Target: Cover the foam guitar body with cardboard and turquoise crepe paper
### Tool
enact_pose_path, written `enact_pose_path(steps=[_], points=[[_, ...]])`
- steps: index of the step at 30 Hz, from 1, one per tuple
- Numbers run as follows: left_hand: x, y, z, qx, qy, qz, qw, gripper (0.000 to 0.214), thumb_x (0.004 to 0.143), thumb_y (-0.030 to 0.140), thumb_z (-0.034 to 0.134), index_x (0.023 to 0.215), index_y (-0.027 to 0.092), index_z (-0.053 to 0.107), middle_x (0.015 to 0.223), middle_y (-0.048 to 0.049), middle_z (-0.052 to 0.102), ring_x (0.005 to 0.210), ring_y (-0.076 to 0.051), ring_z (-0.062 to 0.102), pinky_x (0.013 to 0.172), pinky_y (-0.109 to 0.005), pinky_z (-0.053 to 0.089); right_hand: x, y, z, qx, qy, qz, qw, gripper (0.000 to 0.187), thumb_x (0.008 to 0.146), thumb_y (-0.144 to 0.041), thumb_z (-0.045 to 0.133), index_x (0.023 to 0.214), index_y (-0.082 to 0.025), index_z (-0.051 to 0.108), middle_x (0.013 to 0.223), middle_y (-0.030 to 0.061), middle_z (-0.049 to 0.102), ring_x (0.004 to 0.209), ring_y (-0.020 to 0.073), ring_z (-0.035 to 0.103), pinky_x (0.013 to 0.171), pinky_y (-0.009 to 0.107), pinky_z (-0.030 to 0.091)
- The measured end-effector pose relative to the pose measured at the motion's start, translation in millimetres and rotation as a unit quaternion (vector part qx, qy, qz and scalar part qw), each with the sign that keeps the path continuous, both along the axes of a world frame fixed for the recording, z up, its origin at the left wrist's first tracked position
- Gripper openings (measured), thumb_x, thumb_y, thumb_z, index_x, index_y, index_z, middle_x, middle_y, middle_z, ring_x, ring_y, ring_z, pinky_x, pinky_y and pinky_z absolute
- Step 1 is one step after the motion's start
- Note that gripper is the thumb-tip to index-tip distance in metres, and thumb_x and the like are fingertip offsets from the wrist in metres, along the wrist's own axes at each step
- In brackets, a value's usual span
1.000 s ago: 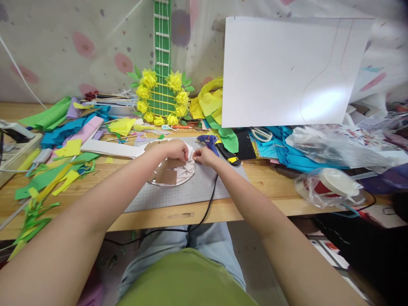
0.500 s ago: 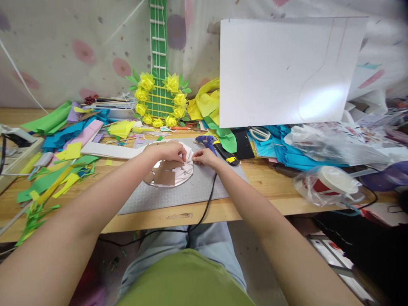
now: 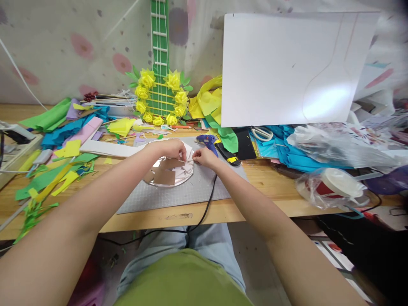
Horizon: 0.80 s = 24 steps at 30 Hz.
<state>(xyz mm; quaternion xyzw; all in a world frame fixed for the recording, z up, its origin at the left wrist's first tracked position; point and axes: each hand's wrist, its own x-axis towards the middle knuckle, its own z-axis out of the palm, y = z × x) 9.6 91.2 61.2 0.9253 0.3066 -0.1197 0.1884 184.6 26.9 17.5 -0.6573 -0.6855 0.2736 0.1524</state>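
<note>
A pale pink pleated paper (image 3: 187,165) is pinched between the fingers of the left hand (image 3: 172,149) and right hand (image 3: 204,157), seemingly to hold its folds gathered on the round cardboard disc (image 3: 163,177) beneath them.

No text, label, brand or number can be read. The white board (image 3: 287,68) beyond the grip of the right hand (image 3: 205,157) bears only a faint drawn curve. Any marks on the grey cutting mat (image 3: 191,191) beneath that grip are too small to tell.
</note>
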Motion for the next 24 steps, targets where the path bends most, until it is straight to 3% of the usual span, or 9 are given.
enact_pose_path(steps=[6,12,17,24], points=[[-1.5,0.8,-1.1,-0.013,0.003,0.019,1.0,0.033,0.064,0.014,0.057,0.087,0.029,0.074,0.088,0.003,0.07,0.068,-0.01,0.057,0.058,-0.017,0.036,1.1,1.2,-3.3,-0.015,0.022,-0.001,1.0,0.014,0.074,-0.015,0.058,0.079,-0.015,0.071,0.063,0.0002,0.065,0.053,0.0077,0.051,0.053,0.018,0.035],[-7.7,-3.2,4.2,-0.096,-0.015,0.049,0.994,0.033,0.068,0.02,0.056,0.097,0.023,0.072,0.091,0.0009,0.07,0.077,-0.011,0.058,0.061,-0.015,0.037,3.2,1.7,-11.9,-0.01,0.08,-0.009,0.997,0.014,0.075,-0.013,0.057,0.079,-0.013,0.069,0.058,-0.0012,0.061,0.047,0.0051,0.045,0.049,0.017,0.033],[-7.6,-4.5,2.8,-0.056,-0.032,0.046,0.997,0.03,0.065,0.031,0.062,0.091,0.023,0.074,0.085,0.001,0.069,0.071,-0.01,0.056,0.057,-0.017,0.035,3.3,1.7,-12.8,-0.016,0.09,-0.01,0.996,0.013,0.075,-0.013,0.056,0.079,-0.013,0.069,0.058,-0.0016,0.06,0.046,0.0047,0.044,0.048,0.017,0.032],[-5.7,0.6,-6.1,-0.069,-0.001,0.107,0.992,0.031,0.06,0.033,0.065,0.09,0.029,0.074,0.078,0.0036,0.069,0.059,-0.01,0.053,0.05,-0.019,0.032,3.3,0.4,-18.7,0.016,0.061,-0.029,0.998,0.013,0.075,-0.019,0.059,0.081,-0.016,0.07,0.066,0.0002,0.065,0.056,0.0082,0.052,0.054,0.019,0.035]])
